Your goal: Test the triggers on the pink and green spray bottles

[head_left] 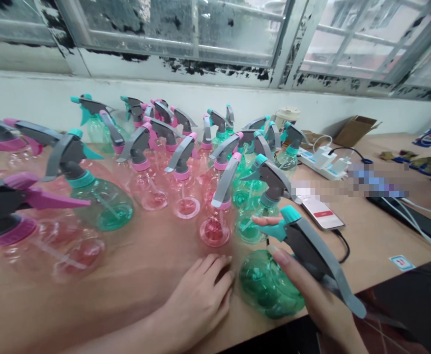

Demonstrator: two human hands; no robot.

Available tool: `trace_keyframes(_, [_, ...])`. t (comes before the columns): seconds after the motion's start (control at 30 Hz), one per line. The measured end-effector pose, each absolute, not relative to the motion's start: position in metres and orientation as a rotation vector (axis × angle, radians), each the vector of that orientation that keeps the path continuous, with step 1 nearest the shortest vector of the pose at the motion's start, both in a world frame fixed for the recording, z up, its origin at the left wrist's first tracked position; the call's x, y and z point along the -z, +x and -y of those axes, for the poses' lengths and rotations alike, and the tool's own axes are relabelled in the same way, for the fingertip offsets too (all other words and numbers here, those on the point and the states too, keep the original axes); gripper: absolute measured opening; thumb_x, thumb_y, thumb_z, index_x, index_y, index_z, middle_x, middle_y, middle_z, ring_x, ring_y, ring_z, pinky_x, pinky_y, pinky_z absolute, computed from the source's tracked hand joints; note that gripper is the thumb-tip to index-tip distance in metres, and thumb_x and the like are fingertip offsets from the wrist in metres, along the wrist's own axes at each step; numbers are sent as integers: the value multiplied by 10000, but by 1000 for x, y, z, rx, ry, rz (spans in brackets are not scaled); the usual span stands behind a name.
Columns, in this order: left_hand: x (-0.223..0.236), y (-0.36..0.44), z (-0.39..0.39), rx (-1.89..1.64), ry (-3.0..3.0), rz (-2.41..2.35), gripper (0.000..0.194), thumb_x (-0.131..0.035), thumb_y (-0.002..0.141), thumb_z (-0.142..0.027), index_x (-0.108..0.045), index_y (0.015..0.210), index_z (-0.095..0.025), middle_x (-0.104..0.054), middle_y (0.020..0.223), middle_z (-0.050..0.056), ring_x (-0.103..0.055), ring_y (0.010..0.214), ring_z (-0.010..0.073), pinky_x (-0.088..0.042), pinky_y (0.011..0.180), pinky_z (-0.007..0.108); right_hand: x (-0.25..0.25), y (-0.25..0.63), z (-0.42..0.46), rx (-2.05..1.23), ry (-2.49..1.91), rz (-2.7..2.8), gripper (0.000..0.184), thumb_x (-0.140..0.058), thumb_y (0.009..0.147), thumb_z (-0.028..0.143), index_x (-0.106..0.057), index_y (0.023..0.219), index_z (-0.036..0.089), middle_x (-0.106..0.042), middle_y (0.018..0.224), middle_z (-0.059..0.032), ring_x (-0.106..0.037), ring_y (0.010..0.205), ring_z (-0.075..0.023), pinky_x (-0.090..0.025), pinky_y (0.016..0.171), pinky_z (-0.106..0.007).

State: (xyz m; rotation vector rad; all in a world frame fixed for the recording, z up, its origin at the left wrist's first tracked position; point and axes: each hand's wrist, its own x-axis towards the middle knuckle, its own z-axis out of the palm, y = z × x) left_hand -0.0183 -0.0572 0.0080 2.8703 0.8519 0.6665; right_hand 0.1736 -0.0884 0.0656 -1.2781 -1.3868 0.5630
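While the right hand is clamped around the lower part of a dark-grey plastic trigger sprayer with teal nozzle and pale-grey lever, thumb and 1 finger showing to its left, a round translucent green plastic bottle sits just left of that hand, near the table's front edge. Grip hides the join; cannot tell if sprayer and bottle are attached. Left hand rests on the light-brown table, just left of the green bottle, fingers curled close together; palm side hidden, cannot tell if it holds anything. Just behind the green bottle: 1 translucent pink bottle with pink-collared grey sprayer and 1 translucent green bottle with teal-collared grey sprayer. Farther behind it, a mixed cluster of pink and green spray bottles. Well left of it, 1 translucent pink bottle with magenta collar. Behind and right of it, a phone with a lit white screen; beyond that, a white power strip.
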Motion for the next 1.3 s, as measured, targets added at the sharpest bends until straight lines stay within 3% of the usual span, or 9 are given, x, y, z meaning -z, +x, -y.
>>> trace_keyframes(0.1, [-8, -27, 55, -685, 2933, -768, 299, -438, 911, -125, -618, 1149, -105, -687, 1163, 134, -651, 1030, 256, -579, 858, 408, -67, 176, 88, -572, -1298, 1428, 201, -606, 891, 338, -662, 1059, 244, -727, 960, -25, -704, 830, -200, -591, 740, -298])
trace_keyframes(0.17, [-7, -33, 53, -702, 2970, -724, 318, -421, 926, -126, -606, 1185, -107, -685, 1194, 124, -648, 1078, 241, -572, 896, 388, -69, 177, 87, -550, -1314, 1453, 121, -586, 906, 328, -667, 918, 240, -700, 796, -3, -679, 711, -172, -570, 648, -261])
trace_keyframes(0.3, [-7, -39, 50, -704, 3029, -670, 342, -421, 920, -107, -594, 1214, -97, -683, 1222, 112, -641, 1129, 225, -560, 940, 360, -73, 178, 86, -568, -1307, 1530, 178, -552, 925, 312, -646, 793, 238, -633, 670, 17, -612, 567, -140, -527, 546, -239])
trace_keyframes(0.37, [-7, -39, 50, -689, 3048, -660, 348, -431, 906, -100, -600, 1209, -91, -685, 1221, 112, -651, 1117, 229, -568, 932, 362, -72, 177, 86, -596, -1272, 1540, 123, -560, 920, 309, -669, 923, 253, -670, 757, 11, -651, 649, -155, -558, 627, -254])
trace_keyframes(0.53, [-5, -36, 49, -668, 3076, -661, 374, -440, 884, -96, -601, 1221, -95, -682, 1230, 103, -663, 1101, 235, -580, 917, 369, -65, 176, 84, -652, -1230, 1484, 318, -594, 905, 314, -600, 1223, 295, -674, 1186, -17, -635, 1108, -213, -508, 990, -348])
trace_keyframes(0.77, [-7, -35, 48, -653, 3054, -653, 375, -435, 887, -103, -610, 1219, -93, -682, 1229, 113, -665, 1101, 244, -586, 908, 374, -68, 175, 84, -665, -1247, 1458, 333, -611, 891, 349, -623, 1208, 248, -683, 1188, -60, -637, 1127, -237, -532, 966, -357])
trace_keyframes(1.03, [-8, -35, 50, -655, 2997, -657, 372, -460, 881, -117, -606, 1222, -92, -675, 1235, 131, -659, 1107, 255, -582, 916, 387, -70, 174, 85, -635, -1245, 1475, 279, -605, 893, 337, -615, 1155, 242, -711, 1022, -36, -690, 940, -198, -567, 851, -307])
trace_keyframes(1.17, [-7, -35, 50, -683, 2983, -654, 365, -462, 889, -122, -603, 1225, -93, -670, 1244, 127, -648, 1126, 252, -571, 932, 379, -77, 170, 81, -580, -1284, 1506, 152, -564, 911, 332, -629, 833, 219, -620, 661, 11, -641, 621, -151, -553, 576, -241])
trace_keyframes(1.3, [-7, -34, 50, -677, 2978, -652, 356, -460, 896, -121, -602, 1222, -97, -666, 1251, 126, -632, 1152, 242, -549, 966, 376, -83, 167, 77, -663, -1276, 1571, 188, -557, 903, 348, -612, 774, 222, -624, 666, 2, -628, 594, -157, -554, 551, -260])
